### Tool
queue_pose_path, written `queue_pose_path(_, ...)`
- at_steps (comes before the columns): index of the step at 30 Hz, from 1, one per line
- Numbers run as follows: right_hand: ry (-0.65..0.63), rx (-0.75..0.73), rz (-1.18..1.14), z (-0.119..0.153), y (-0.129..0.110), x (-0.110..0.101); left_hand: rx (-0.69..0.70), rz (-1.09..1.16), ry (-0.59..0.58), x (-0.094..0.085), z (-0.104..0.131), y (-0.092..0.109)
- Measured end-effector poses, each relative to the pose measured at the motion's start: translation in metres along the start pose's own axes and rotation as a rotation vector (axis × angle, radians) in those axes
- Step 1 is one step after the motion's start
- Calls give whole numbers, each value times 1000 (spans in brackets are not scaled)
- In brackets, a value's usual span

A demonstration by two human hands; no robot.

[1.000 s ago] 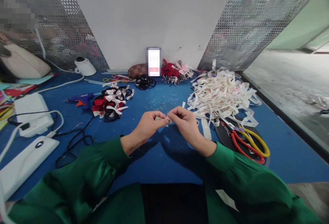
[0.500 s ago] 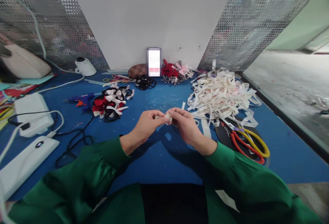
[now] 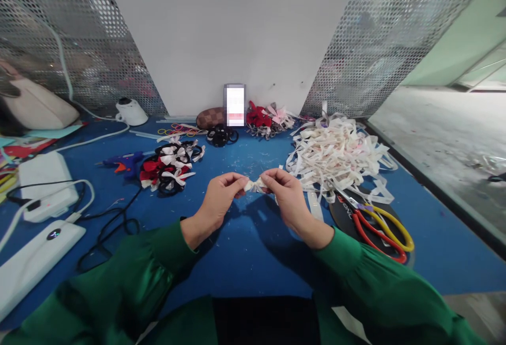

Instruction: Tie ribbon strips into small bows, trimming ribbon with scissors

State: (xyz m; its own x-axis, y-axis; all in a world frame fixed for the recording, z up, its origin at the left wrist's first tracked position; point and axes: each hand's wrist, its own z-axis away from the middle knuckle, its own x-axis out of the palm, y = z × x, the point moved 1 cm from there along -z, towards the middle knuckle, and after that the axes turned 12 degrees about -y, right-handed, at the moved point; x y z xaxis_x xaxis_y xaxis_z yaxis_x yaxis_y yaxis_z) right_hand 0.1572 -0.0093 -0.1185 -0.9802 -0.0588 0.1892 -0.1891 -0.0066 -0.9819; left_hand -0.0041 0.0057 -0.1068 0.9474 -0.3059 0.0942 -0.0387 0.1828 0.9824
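A small cream ribbon bow [image 3: 255, 185] is stretched between my two hands above the blue table [image 3: 237, 260]. My left hand [image 3: 222, 197] pinches its left end between thumb and fingertips. At the other end, my right hand [image 3: 288, 197] grips it the same way. The bow's middle looks gathered; fingers cover its tips. Just right of my right hand lies a big heap of cream printed ribbon strips [image 3: 336, 152]. Scissors [image 3: 379, 223] with red and yellow handles rest on a dark round pad [image 3: 343, 216] close by.
Left of my hands are hair ties with red and white bows [image 3: 168, 168] and a blue glue gun [image 3: 126, 161]. Behind stand a phone [image 3: 235, 105], a checked pouch [image 3: 209, 118] and more bows [image 3: 269, 118]. A white power bank [image 3: 43, 260] and cables lie at the left.
My hands have moved slightly apart, my left hand shifting left, so the ribbon bow between them now shows more fully. The camera view has tilted up a little.
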Motion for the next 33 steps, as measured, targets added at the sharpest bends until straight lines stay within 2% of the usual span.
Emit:
queue_pose_path(6,-126,70,61,3,1,4,49,-83,14,2,2,-3)
queue_pose_path(14,-112,61,183,2,4,1,58,-148,11,1,2,-2)
queue_pose_path(21,-222,103,240,4,9,5,153,-339,42,-3,1,-7)
queue_pose_path(23,-210,101,233,4,10,5,153,-336,40,-3,0,-7)
queue_pose_path(29,-95,57,234,2,11,0,71,-140,3,1,-1,-4)
queue_pose_path(33,-77,41,196,2,8,1,31,-106,-46,4,1,-5)
